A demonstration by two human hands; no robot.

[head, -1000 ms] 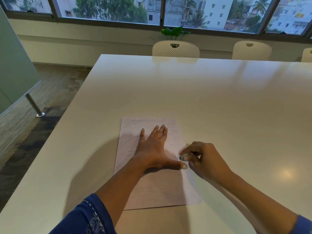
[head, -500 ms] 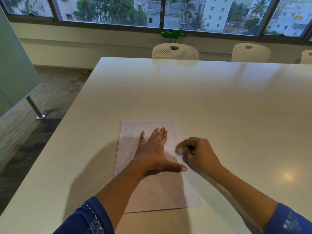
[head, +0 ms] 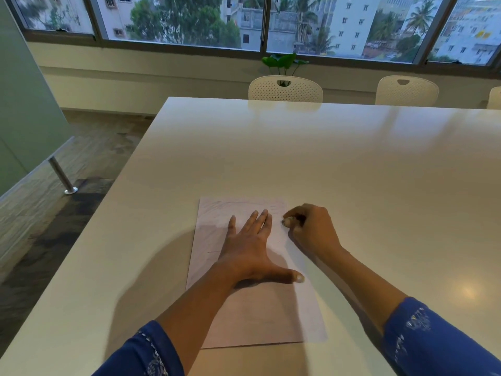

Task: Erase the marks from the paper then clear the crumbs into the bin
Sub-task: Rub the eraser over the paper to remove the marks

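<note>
Grip of the right hand (head: 314, 230): fingers curled in and pressed together at the tips, pinching a small pale eraser (head: 286, 221), most of it hidden by the fingertips. The eraser sits at the right edge of the paper (head: 260, 318), near its upper right corner, just right of centre in the frame. Whether it touches the sheet cannot be told.

Just left of it, the left hand (head: 248, 251) has no grip at all: it lies flat on the upper half of the paper, palm down, fingers straight and close together, thumb spread wide toward the right edge.

The paper is a single pale sheet lying lengthwise in the lower middle of the frame, on a glossy cream tabletop (head: 352, 164). Faint scribbled marks run along its top edge and a few short strokes show near the left hand; all are too faint to read as writing.

Blue patterned sleeves (head: 146, 351) enter from the bottom corners. At the far edge of the tabletop stand white perforated chairs (head: 285, 89), with a green plant (head: 283, 62) behind one and a wide window (head: 189, 20) across the top of the frame.
</note>
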